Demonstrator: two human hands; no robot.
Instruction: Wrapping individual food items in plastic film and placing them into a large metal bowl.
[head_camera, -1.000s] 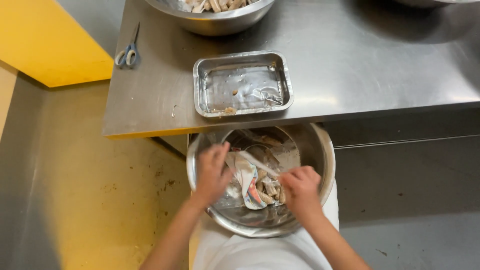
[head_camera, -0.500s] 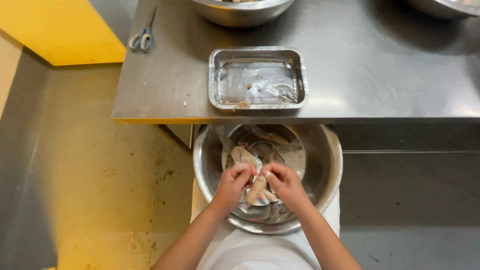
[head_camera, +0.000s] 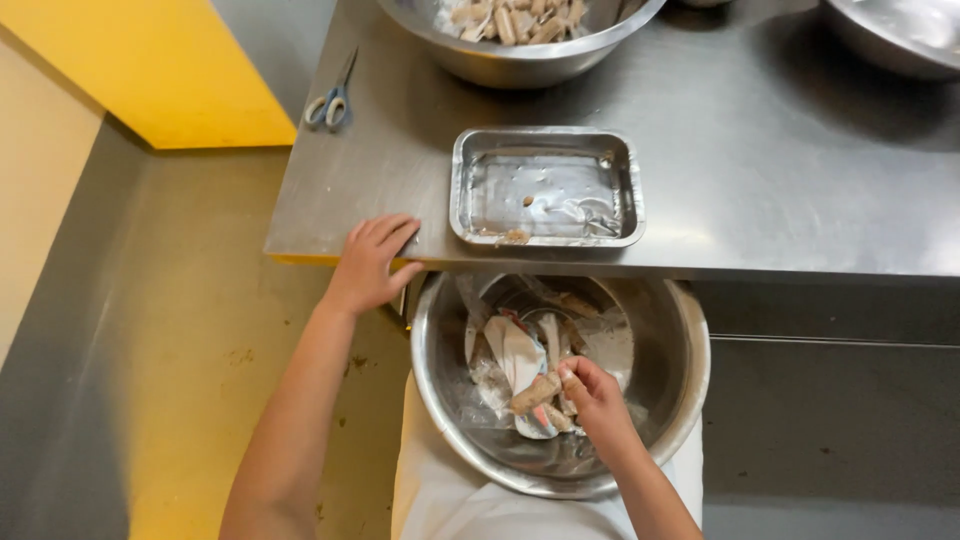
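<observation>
I note the right hand (head_camera: 592, 398) inside the steel bowl (head_camera: 690, 350), its fingers (head_camera: 567, 378) pinching one end of a pale, flour-dusted stick of food (head_camera: 536, 392); the left hand (head_camera: 368, 262) lies flat, fingers spread, on the worktop (head_camera: 760, 170) edge left of the bowl. The stick is short, tan, tilted, over a crumpled wrapper (head_camera: 510, 350). Beyond the bowl sit a foil tray (head_camera: 545, 186), scissors (head_camera: 331, 100) and a second bowl (head_camera: 520, 40) of sticks.
</observation>
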